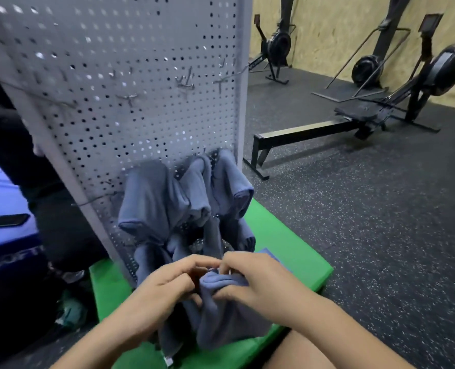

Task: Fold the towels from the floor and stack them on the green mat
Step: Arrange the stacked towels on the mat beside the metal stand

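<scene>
Both of your hands were closed on one grey-blue towel (pixel 221 315). Your right hand (pixel 250 278) pinched a bunched fold of it between thumb and curled fingers. Your left hand (pixel 167 283) curled in against the same bunch from the other side, though exactly where its fingertips met the cloth was hidden. The towel hung from that shared grip in a crumpled column, its lower end resting on the near part of the green mat (pixel 295 251), with a small label showing at the bottom hem. By my reading, you were at the start of a fold and looking for an edge, because the cloth was gathered rather than spread. To do it well, you would have wanted to work each hand out along the top hem to a separate corner. From there you could let the towel drop open, then lay it flat on the bare green surface to your right before making the first crease. Folding it from a bunch would likely have trapped wrinkles and left a lumpy stack. Just beyond your hands, the grey pegboard (pixel 130 89) stood on the mat's far side with several more towels (pixel 151 201) draped from its hooks. They hung close enough that a wide shake might have snagged them, so opening the towel low and toward yourself seemed safer. A flat blue corner (pixel 267 252) showed just behind your right hand, and I could not tell whether it was a folded towel. If it was, the next one belonged squarely on top of it.
</scene>
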{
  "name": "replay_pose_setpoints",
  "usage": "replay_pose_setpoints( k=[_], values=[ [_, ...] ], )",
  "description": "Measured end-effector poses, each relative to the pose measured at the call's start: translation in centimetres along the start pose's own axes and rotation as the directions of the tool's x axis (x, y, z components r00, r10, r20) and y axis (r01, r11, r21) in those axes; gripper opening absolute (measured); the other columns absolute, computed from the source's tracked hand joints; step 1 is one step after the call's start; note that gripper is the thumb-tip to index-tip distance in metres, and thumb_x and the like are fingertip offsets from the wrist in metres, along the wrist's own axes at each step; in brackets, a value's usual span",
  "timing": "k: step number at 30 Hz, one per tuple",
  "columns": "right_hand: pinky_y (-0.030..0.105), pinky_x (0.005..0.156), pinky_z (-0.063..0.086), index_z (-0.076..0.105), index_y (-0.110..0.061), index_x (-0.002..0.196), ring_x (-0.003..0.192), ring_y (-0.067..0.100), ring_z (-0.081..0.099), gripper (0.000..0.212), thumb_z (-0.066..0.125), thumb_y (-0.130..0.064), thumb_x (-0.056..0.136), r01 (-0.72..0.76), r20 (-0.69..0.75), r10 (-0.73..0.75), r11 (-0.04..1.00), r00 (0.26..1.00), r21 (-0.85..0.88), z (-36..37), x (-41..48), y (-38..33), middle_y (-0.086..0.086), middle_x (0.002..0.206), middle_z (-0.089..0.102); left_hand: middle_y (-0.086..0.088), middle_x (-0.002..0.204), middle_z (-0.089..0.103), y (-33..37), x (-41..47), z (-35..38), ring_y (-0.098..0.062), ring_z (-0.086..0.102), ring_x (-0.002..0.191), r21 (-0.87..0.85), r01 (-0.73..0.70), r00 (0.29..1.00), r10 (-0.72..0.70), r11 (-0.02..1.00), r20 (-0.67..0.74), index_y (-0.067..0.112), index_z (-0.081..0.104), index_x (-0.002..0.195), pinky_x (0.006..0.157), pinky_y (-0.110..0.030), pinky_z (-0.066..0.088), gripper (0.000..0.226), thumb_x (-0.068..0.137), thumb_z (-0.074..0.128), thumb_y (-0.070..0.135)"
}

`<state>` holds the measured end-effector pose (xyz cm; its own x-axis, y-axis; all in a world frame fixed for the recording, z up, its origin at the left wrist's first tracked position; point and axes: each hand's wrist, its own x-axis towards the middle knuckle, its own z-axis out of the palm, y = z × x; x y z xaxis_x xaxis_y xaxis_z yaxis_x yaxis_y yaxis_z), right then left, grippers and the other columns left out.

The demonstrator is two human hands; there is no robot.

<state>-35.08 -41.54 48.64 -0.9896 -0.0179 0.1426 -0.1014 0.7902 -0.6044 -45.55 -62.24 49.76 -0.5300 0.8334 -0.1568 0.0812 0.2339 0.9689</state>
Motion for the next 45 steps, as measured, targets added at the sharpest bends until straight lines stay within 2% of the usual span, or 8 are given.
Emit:
replay_pose_setpoints(
  k=[7, 11, 19, 24, 30, 35, 40, 45],
  values=[
    [0.036, 0.078, 0.047, 0.05, -0.036, 0.089, 0.087, 0.01, 0.054, 0.024, 0.07, -0.046, 0.098, 0.144, 0.019, -0.145, 0.989, 0.989, 0.045, -0.3, 5.5, -5.9, -0.009, 0.091, 0.055, -0.006, 0.1, 0.075, 0.0, -4.8, -5.5, -0.023, 0.07, 0.09, 0.309, -0.111, 0.964, 0.178, 0.945, -0.197, 0.027, 0.075, 0.112, 0.081, -0.046, 0.056, 0.026, 0.093, 0.068, 0.011],
    [0.036, 0.076, 0.05, 0.052, -0.029, 0.092, 0.082, 0.008, 0.058, 0.023, 0.071, -0.04, 0.099, 0.118, 0.036, -0.122, 0.989, 0.992, 0.085, -0.8, 8.0, -8.1, -0.01, 0.085, 0.063, 0.005, 0.097, 0.062, 0.5, -6.4, -8.7, -0.013, 0.064, 0.088, 0.536, -0.124, 0.85, 0.368, 0.835, -0.377, 0.027, 0.071, 0.084, 0.077, -0.025, 0.048, 0.017, 0.083, 0.074, 0.044],
    [0.039, 0.08, 0.052, 0.061, -0.027, 0.108, 0.086, 0.02, 0.063, 0.009, 0.066, -0.03, 0.102, 0.142, -0.182, -0.117, 0.981, 0.976, 0.13, -0.6, 15.9, -13.1, -0.009, 0.087, 0.069, 0.002, 0.094, 0.075, 2.7, -5.4, -16.5, -0.009, 0.065, 0.087, 0.359, -0.114, 0.59, 0.354, 0.926, -0.726, 0.023, 0.069, 0.101, 0.085, -0.037, 0.052, 0.017, 0.089, 0.071, 0.034],
    [0.039, 0.062, 0.038, 0.051, -0.02, 0.118, 0.082, 0.035, 0.058, 0.018, 0.059, -0.018, 0.102, 0.088, -0.235, -0.156, 0.956, 0.959, -0.279, 0.8, 20.3, -15.1, 0.006, 0.099, 0.069, 0.01, 0.096, 0.077, 2.0, -2.5, -20.5, -0.004, 0.069, 0.09, 0.321, -0.044, 0.444, 0.306, 0.946, -0.842, 0.027, 0.07, 0.101, 0.087, -0.032, 0.055, 0.007, 0.1, 0.072, 0.021],
    [0.042, 0.084, 0.04, 0.069, -0.02, 0.102, 0.096, 0.032, 0.059, 0.031, 0.049, -0.009, 0.081, 0.171, -0.207, -0.416, 0.707, 0.885, -0.687, 4.2, 19.9, -13.4, 0.007, 0.099, 0.063, 0.006, 0.093, 0.077, -0.1, -1.4, -20.0, -0.009, 0.072, 0.09, 0.259, 0.099, 0.472, 0.184, 0.961, -0.862, 0.019, 0.069, 0.102, 0.073, -0.019, 0.052, 0.025, 0.088, 0.088, 0.026],
    [0.037, 0.069, 0.047, 0.069, -0.012, 0.098, 0.079, 0.029, 0.067, 0.032, 0.06, 0.0, 0.07, 0.225, -0.111, -0.352, 0.779, 0.929, -0.585, 6.5, 18.9, -13.5, 0.005, 0.082, 0.068, -0.003, 0.088, 0.075, -1.3, -1.9, -18.9, -0.012, 0.067, 0.076, 0.282, 0.105, 0.537, 0.185, 0.954, -0.823, 0.02, 0.07, 0.09, 0.07, -0.03, 0.052, 0.025, 0.082, 0.093, 0.022],
    [0.04, 0.072, 0.039, 0.036, -0.009, 0.155, 0.103, 0.041, 0.069, 0.061, 0.054, -0.005, 0.096, 0.06, -0.036, -0.075, 0.946, 0.997, -0.32, 7.7, 17.4, -14.0, 0.013, 0.123, 0.068, -0.004, 0.083, 0.079, -1.3, -2.2, -17.3, -0.008, 0.065, 0.07, 0.159, -0.004, 0.651, 0.123, 0.987, -0.749, 0.017, 0.076, 0.088, 0.063, -0.023, 0.053, 0.011, 0.094, 0.084, 0.021],
    [0.046, 0.086, 0.049, 0.014, -0.018, 0.168, 0.111, 0.048, 0.066, 0.075, 0.051, -0.013, 0.102, 0.007, 0.085, 0.005, 0.99, 0.996, -0.141, 7.6, 15.4, -13.1, 0.021, 0.134, 0.065, 0.001, 0.091, 0.081, -1.0, -2.5, -16.8, -0.006, 0.071, 0.077, 0.161, 0.001, 0.643, 0.123, 0.987, -0.756, 0.02, 0.078, 0.094, 0.069, -0.022, 0.056, 0.005, 0.099, 0.077, 0.018]
  ],
)
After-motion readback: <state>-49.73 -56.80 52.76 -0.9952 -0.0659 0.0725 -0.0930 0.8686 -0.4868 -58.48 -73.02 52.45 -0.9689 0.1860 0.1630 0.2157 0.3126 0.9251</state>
